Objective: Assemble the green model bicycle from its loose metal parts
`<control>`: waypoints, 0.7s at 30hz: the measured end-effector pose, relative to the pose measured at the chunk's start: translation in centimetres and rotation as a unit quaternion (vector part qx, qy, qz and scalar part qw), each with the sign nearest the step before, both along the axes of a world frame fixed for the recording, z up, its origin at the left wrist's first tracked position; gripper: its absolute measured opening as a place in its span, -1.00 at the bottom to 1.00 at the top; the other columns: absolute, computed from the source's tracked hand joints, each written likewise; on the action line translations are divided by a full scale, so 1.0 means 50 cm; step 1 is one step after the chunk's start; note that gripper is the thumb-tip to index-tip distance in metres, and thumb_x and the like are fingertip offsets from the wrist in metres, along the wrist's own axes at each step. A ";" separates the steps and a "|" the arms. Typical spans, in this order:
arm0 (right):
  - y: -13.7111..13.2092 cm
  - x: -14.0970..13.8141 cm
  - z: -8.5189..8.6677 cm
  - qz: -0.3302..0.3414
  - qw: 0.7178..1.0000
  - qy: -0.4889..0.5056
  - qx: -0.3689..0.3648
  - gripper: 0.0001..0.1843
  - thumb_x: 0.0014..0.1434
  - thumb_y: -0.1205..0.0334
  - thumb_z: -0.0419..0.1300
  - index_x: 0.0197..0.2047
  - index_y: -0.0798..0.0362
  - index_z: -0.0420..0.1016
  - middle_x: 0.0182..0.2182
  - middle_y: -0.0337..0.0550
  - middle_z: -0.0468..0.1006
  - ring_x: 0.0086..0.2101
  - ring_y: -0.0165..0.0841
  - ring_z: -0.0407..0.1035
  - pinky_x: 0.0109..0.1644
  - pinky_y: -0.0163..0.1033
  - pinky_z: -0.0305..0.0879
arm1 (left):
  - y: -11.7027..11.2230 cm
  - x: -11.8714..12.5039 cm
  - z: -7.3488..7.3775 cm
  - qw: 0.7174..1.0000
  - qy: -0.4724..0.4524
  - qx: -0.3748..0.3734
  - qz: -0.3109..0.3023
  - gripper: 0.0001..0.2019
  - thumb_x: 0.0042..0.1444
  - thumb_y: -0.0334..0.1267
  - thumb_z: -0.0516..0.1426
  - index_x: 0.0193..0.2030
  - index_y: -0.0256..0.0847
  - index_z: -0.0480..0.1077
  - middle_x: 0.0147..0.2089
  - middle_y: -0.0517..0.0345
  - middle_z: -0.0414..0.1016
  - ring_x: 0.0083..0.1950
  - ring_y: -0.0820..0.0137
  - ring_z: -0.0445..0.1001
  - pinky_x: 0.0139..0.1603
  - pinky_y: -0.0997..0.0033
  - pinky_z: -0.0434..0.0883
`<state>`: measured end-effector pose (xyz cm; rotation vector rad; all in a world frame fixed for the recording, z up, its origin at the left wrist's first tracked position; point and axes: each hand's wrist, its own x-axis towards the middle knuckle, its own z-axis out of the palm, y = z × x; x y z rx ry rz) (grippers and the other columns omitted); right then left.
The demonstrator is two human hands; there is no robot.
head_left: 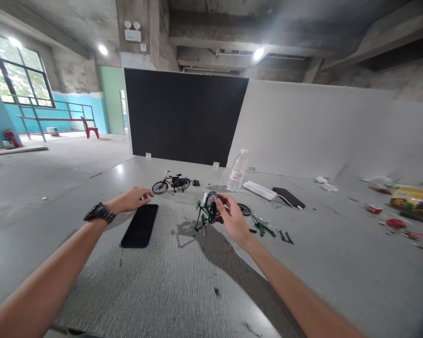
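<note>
My right hand [234, 220] grips a partly built green model bicycle [205, 213] by its black wheel, holding it over the table. My left hand [129, 199] is at the upper edge of a dark smartphone [141, 226], its fingers loosely stretched and nothing visible in them. Just beyond the left fingertips stands a complete black model bicycle [172, 182]. Beside my right hand lie a loose black wheel [245, 209] and several green frame parts [263, 226]. Small dark green pieces [196, 182] rest near the black bicycle.
Behind the green bicycle stands a clear water bottle [237, 171]. A white power strip [261, 190] and a black phone-like slab [289, 197] with a white cable lie to its right. A yellow package [414, 202] and small scraps sit far right. A black panel [183, 117] borders the table's back.
</note>
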<state>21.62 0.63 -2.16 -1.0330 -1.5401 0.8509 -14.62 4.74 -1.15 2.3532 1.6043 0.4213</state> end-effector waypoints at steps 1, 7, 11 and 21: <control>0.000 0.000 -0.001 0.001 1.000 -0.001 0.001 -0.47 0.18 -0.22 0.15 0.03 -0.01 0.35 -0.07 -0.05 0.49 -0.25 -0.26 0.43 -0.34 -0.19 0.50 | -0.007 0.001 0.005 1.000 -0.012 -0.018 -0.007 -0.54 0.17 0.04 0.03 0.09 -0.15 0.43 -0.08 -0.03 0.57 -0.10 0.21 0.50 -0.07 0.32 0.34; 0.001 0.001 -0.004 -0.001 1.000 -0.012 -0.001 -0.49 0.19 -0.23 0.14 0.02 -0.02 0.37 -0.07 -0.03 0.50 -0.24 -0.24 0.43 -0.33 -0.17 0.50 | -0.034 -0.007 0.018 0.994 -0.039 -0.102 -0.029 -0.23 -0.04 0.21 0.21 0.29 -0.06 0.26 0.07 -0.05 0.51 0.06 0.15 0.46 0.05 0.27 0.32; -0.001 0.002 -0.003 -0.003 1.000 -0.022 -0.001 -0.50 0.20 -0.22 0.13 0.03 -0.03 0.37 -0.07 -0.02 0.49 -0.24 -0.24 0.44 -0.31 -0.15 0.50 | -0.034 0.003 0.020 0.998 -0.036 -0.051 -0.021 -0.33 0.07 0.22 0.14 0.22 -0.13 0.32 0.06 -0.08 0.51 0.04 0.16 0.47 0.04 0.25 0.34; -0.010 0.004 0.010 0.003 0.998 -0.052 0.034 -0.51 0.27 -0.17 0.09 0.10 -0.02 0.32 -0.10 -0.04 0.51 -0.26 -0.24 0.44 -0.28 -0.16 0.45 | -0.125 0.295 0.010 0.922 -0.386 -0.035 -0.027 -0.43 0.23 0.09 0.10 0.29 -0.16 0.25 0.22 -0.17 0.40 0.08 0.17 0.49 -0.02 0.18 0.48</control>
